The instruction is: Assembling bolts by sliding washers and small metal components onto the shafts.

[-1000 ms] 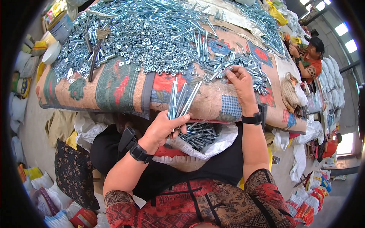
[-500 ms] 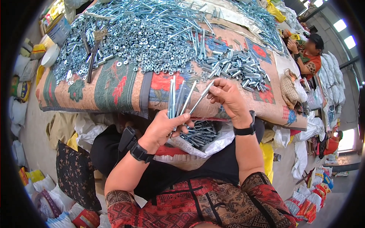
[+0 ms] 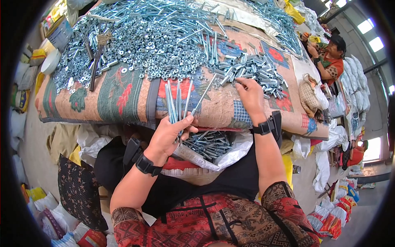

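Note:
My left hand (image 3: pixel 168 133) is closed round several long, thin metal rods (image 3: pixel 173 103) that stand up from the fist in a fan. One rod (image 3: pixel 204 96) leans to the right, held between thumb and fingers. My right hand (image 3: pixel 249 96) is over the cloth by the near edge of a pile of short metal sleeves (image 3: pixel 259 70). Its fingers are drawn together; whether anything small is in them I cannot make out. Between my knees, below the hands, an open white sack (image 3: pixel 238 154) holds many dark metal pieces (image 3: pixel 207 144).
A patterned cloth (image 3: pixel 135 103) covers the table, heaped with nuts (image 3: pixel 164 53) and loose rods (image 3: pixel 164 12). A dark metal tool (image 3: pixel 96 68) lies on the left. A white bowl (image 3: pixel 50 61) stands at the left edge. Another person (image 3: pixel 331 57) sits at the far right.
My right hand has come away from the leaning rod, moving right and slightly up toward the sleeves. My left hand, still gripping the rods, has shifted a little left.

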Available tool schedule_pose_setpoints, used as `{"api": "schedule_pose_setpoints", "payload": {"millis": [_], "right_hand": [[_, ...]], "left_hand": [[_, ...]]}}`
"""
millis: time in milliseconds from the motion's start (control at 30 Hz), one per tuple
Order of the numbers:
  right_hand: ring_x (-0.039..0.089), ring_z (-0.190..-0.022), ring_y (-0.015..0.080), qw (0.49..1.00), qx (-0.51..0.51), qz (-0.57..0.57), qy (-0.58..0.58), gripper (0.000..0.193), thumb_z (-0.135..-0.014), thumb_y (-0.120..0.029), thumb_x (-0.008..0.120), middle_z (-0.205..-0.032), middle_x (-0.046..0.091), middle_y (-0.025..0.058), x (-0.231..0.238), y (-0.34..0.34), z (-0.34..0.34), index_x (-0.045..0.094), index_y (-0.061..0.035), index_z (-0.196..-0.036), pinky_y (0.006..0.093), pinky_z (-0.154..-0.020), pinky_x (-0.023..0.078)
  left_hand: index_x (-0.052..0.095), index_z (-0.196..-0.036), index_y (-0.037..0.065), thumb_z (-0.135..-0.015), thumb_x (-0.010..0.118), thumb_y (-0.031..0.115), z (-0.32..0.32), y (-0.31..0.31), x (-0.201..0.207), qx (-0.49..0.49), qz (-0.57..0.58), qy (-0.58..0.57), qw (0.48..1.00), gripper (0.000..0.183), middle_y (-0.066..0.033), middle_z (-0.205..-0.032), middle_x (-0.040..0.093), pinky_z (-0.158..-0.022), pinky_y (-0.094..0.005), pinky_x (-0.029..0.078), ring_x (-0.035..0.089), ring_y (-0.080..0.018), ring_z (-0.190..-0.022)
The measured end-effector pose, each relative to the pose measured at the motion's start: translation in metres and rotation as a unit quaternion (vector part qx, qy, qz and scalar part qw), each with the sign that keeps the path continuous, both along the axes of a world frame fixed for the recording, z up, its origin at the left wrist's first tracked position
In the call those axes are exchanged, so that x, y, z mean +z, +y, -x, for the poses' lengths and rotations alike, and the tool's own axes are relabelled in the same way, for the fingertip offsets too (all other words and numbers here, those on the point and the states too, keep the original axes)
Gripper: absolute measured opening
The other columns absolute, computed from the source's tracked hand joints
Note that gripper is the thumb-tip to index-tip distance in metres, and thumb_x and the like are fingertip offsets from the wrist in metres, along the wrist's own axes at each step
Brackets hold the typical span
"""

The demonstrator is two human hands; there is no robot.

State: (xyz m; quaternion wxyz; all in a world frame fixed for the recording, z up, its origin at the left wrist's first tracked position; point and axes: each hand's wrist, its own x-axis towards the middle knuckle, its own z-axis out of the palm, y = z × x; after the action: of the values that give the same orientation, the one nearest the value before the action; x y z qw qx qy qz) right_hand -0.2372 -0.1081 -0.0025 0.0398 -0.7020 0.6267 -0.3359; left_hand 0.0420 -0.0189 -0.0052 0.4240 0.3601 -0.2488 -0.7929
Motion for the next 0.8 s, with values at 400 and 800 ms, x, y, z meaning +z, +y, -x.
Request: {"api": "schedule_pose_setpoints", "payload": {"millis": [400, 800], "right_hand": [[0.062, -0.069, 0.0163, 0.961, 0.129, -0.118, -0.216, 0.015, -0.077, -0.009, 0.067, -0.080, 0.064, 0.0112, 0.012, 0.004, -0.038, 0.066, -0.0002, -0.089, 0.0287, -0.063, 0.048], [0.059, -0.074, 0.0345, 0.986, 0.126, 0.023, 0.111, 0.011, -0.077, -0.007, 0.064, -0.078, 0.057, 0.0144, 0.008, 0.001, -0.063, 0.058, -0.0043, -0.086, 0.0436, -0.066, 0.045]], "left_hand": [[0.056, -0.105, 0.003, -0.089, 0.062, 0.013, -0.006, -0.002, -0.002, 0.038, -0.031, 0.011, 0.999, 0.019, -0.0078, -0.084, 0.063, -0.047, -0.0180, 0.035, 0.056, -0.0085, -0.062], [0.058, -0.103, 0.002, -0.088, 0.064, 0.013, -0.011, -0.002, -0.006, 0.038, -0.018, 0.036, 0.998, 0.019, -0.0082, -0.084, 0.064, -0.050, -0.0191, 0.037, 0.058, -0.0092, -0.064]]}}
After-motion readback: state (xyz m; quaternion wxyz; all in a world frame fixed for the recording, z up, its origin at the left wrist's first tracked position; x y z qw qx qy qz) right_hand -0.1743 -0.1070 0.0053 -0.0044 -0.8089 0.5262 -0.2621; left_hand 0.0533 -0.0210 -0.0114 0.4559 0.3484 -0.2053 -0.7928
